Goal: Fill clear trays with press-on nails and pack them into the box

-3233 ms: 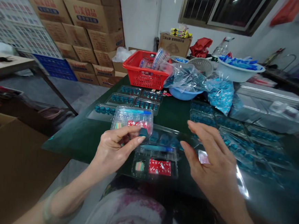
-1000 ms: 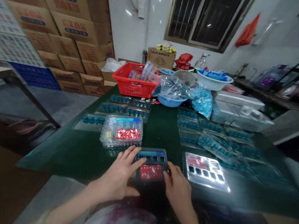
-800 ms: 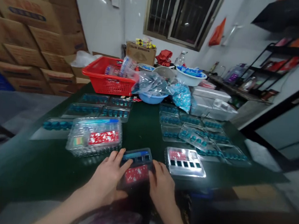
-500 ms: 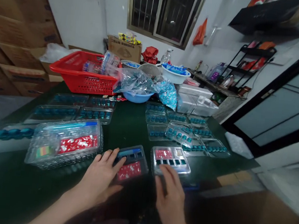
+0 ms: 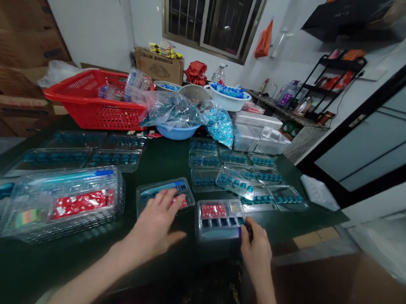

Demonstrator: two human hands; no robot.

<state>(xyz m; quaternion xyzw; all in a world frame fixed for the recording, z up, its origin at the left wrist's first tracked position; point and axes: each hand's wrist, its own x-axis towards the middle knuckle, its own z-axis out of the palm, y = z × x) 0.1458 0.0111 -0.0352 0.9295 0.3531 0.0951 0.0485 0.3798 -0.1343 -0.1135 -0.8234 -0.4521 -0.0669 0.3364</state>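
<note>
My left hand [image 5: 157, 218] lies with fingers spread over a clear plastic tray [image 5: 141, 208], which holds a light-blue pen [image 5: 161, 189] and a red patterned packet partly under the fingers. To its right sits a second clear tray [image 5: 198, 233] with a red patterned packet [image 5: 214, 211], a row of dark square wells and a small pale piece in the corner compartment. Along this tray's near side runs a blue pen [image 5: 219, 233]. My right hand [image 5: 257, 247] is closed at the tray's right corner, thumb and fingers pinching the pen's dark-blue end.
Stacked filled trays [image 5: 118, 197] stand at left. Trays with teal wells [image 5: 204, 159] spread across the green table [image 5: 164, 153]. Behind are a red basket [image 5: 110, 116], a blue basin [image 5: 178, 132], a bag of blue packets [image 5: 221, 127] and clear boxes [image 5: 246, 139].
My right hand has moved right, from the second tray's near edge to its right corner. The blue pen now lies along that tray's near side. My left hand stays over its tray.
</note>
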